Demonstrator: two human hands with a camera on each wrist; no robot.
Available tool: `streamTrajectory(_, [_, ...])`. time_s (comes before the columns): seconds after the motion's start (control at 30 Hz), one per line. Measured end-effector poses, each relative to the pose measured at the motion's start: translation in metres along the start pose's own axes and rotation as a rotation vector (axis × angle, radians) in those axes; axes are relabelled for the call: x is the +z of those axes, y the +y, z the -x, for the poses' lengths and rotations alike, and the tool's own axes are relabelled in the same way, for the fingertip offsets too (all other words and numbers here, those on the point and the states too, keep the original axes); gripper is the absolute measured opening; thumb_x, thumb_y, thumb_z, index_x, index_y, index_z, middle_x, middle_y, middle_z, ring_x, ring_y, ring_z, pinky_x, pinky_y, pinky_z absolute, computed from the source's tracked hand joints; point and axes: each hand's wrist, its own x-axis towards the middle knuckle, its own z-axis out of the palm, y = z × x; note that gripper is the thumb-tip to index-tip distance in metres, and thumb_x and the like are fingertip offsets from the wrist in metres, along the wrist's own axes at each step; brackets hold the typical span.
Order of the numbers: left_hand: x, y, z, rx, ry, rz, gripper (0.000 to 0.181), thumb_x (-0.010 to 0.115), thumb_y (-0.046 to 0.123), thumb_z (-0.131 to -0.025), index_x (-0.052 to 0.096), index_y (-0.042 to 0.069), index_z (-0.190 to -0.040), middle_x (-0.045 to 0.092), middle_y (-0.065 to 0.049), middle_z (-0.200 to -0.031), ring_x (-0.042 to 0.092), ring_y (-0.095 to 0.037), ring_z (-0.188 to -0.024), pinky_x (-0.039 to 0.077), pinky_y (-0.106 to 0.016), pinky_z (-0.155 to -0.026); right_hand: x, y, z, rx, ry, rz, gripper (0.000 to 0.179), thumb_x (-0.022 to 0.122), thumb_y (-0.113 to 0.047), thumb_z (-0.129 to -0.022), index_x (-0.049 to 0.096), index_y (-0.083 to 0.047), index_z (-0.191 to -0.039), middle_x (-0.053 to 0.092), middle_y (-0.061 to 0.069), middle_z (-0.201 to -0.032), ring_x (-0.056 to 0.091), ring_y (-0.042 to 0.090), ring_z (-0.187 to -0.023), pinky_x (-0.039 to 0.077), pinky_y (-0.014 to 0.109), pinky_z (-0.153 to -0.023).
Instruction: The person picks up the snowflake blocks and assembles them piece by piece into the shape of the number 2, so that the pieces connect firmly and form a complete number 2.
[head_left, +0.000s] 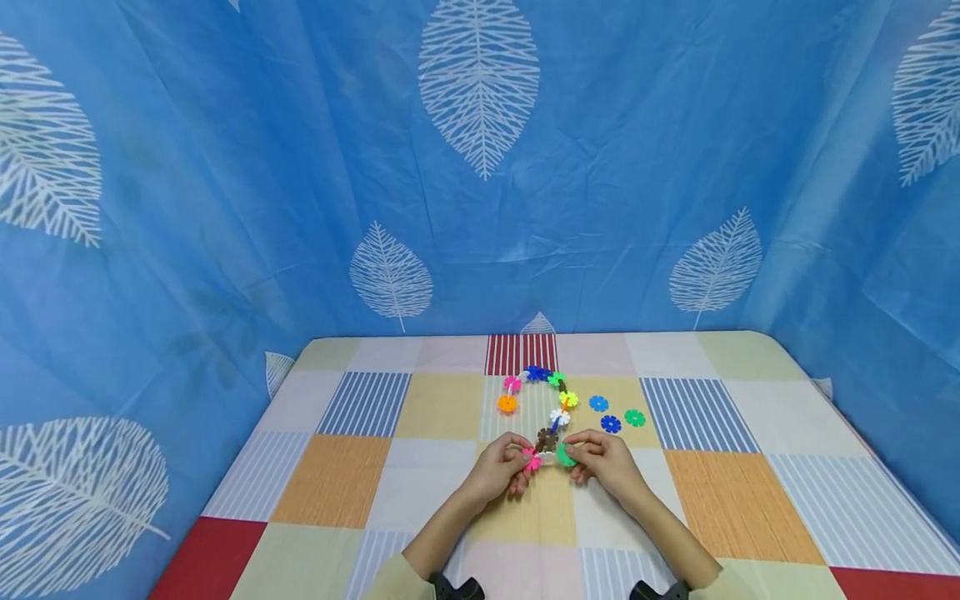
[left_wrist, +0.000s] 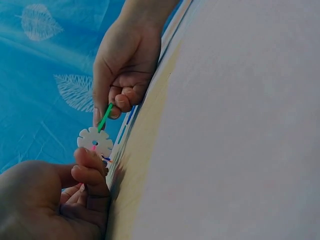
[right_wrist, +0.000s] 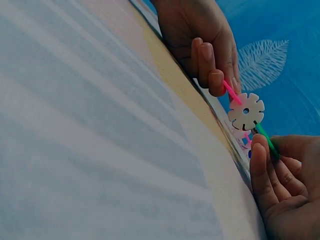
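My left hand [head_left: 497, 468] pinches a pink notched snowflake disc [head_left: 533, 461] between thumb and fingers. Opposite it, my right hand [head_left: 609, 463] pinches a green snowflake disc [head_left: 564, 455]. A white snowflake disc [right_wrist: 239, 119] sits upright between the two, the pink one slotted into one side and the green one at its edge in the right wrist view. Just behind stands a brown disc [head_left: 547, 438], part of a curved chain that runs back through a white disc [head_left: 559, 417], a yellow disc [head_left: 569, 399] and dark blue discs [head_left: 536, 373] to an orange disc [head_left: 507, 404].
Right of the chain lie loose discs: a light blue one [head_left: 598, 403], a dark blue one [head_left: 611, 424] and a green one [head_left: 634, 417]. A patchwork cloth [head_left: 435, 408] covers the table. Blue curtains [head_left: 600, 167] with white leaf prints hang around its back and sides.
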Motion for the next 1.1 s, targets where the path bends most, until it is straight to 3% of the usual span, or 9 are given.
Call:
streamTrajectory(0.4, [0.000,-0.006,0.000,0.030,-0.050,0.012,0.016,0.051,-0.001,-0.092,0.047,-0.007,-0.107,0.055,-0.003,-0.060,0.046,-0.007,-0.043,0.036,-0.016,-0.040,0.003,0.002,0.003,-0.008,-0.051,-0.003,0.027,0.062,-0.004,-0.086,0.057,0.016,-0.104,0.063,0.018,-0.067,0.060,0.017,-0.052,0.054,0.033,-0.052])
streamTrajectory(0.77, [0.005,-0.009,-0.001,0.029,-0.004,0.039,0.014,0.051,-0.004,-0.091,0.045,-0.007,-0.105,0.054,-0.005,-0.062,0.047,-0.008,-0.043,0.037,-0.016,-0.040,0.012,0.004,0.001,0.022,0.027,-0.054,0.023,0.062,-0.001,-0.086,0.055,0.016,-0.101,0.063,0.019,-0.070,0.061,0.017,-0.053,0.054,0.031,-0.054])
streamTrajectory(0.97, [0.006,0.001,0.003,0.043,0.028,0.064,0.015,0.047,-0.007,-0.092,0.044,-0.012,-0.106,0.054,-0.005,-0.063,0.047,-0.007,-0.045,0.037,-0.015,-0.040,0.012,0.006,0.000,-0.030,0.028,0.010,0.025,0.063,-0.007,-0.087,0.057,0.012,-0.103,0.062,0.021,-0.069,0.061,0.020,-0.053,0.054,0.035,-0.052])
streamTrajectory(1.1, [0.007,0.011,0.008,0.073,0.040,0.055,0.016,0.047,-0.007,-0.092,0.045,-0.013,-0.106,0.054,-0.007,-0.063,0.047,-0.007,-0.044,0.037,-0.015,-0.040,0.009,0.008,-0.004,-0.098,0.112,0.130,0.022,0.064,-0.014,-0.088,0.063,0.004,-0.099,0.063,0.013,-0.064,0.059,0.019,-0.050,0.052,0.032,-0.048])
